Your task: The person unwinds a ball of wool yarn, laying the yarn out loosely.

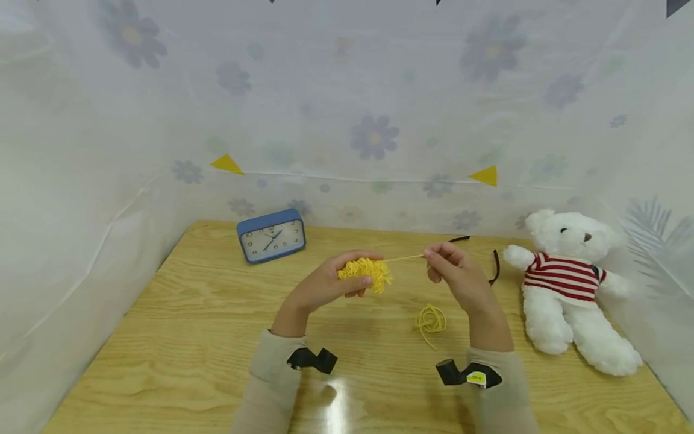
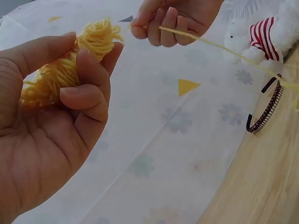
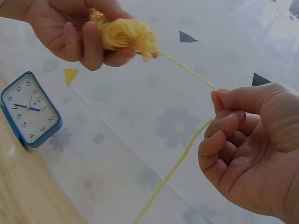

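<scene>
A bundle of yellow yarn [image 1: 360,269] is held in my left hand [image 1: 326,282], its thumb and fingers curled round the looped strands. From the bundle a single strand [image 1: 403,258] runs taut to my right hand [image 1: 454,271], which pinches it between thumb and forefinger. In the right wrist view the rest of that strand [image 3: 175,168] trails down out of the right hand. A loose coil of yellow yarn [image 1: 431,319] lies on the table below the right hand.
A blue alarm clock [image 1: 271,236] stands at the back left of the wooden table [image 1: 190,337]. On the right sits a white teddy bear [image 1: 564,278] in a striped shirt. A dark toothed headband [image 2: 270,109] lies behind the right hand.
</scene>
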A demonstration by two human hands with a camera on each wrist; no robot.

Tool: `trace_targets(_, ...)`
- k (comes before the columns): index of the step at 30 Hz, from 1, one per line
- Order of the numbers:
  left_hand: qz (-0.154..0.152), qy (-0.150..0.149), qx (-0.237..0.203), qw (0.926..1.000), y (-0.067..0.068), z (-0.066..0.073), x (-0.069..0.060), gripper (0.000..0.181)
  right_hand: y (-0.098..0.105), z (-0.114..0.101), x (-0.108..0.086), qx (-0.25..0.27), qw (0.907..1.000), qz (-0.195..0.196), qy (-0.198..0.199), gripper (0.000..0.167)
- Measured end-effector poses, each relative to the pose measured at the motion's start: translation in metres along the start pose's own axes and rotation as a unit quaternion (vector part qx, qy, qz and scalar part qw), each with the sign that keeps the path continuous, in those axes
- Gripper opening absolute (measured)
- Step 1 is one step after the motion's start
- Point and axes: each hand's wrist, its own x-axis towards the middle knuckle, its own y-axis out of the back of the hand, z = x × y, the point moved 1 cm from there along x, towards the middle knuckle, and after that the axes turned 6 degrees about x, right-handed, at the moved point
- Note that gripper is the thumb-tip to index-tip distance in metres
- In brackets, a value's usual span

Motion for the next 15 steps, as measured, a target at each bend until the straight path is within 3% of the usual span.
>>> trace_targets(4,0.035,0.024,0.009,0.9991,0.002,-0.002,0.000,0.039,0.010,-0.013,-0.007,0.086,0.9927,0.034,0.078,0.022)
trace_targets(7,0.078,0.031,-0.008,0.9964,0.004,-0.002,0.000,0.040,0.017,-0.022,-0.013,0.106,0.9868,0.029,0.119,0.025)
trace_targets(11,0.121,0.012,-0.050,0.9913,0.010,-0.003,-0.001,0.042,0.025,-0.030,-0.018,0.110,0.9839,0.024,0.139,0.027)
trace_targets(15,0.122,-0.011,-0.062,0.9905,0.017,-0.004,-0.007,0.043,0.032,-0.034,-0.021,0.122,0.9807,0.062,0.140,0.024)
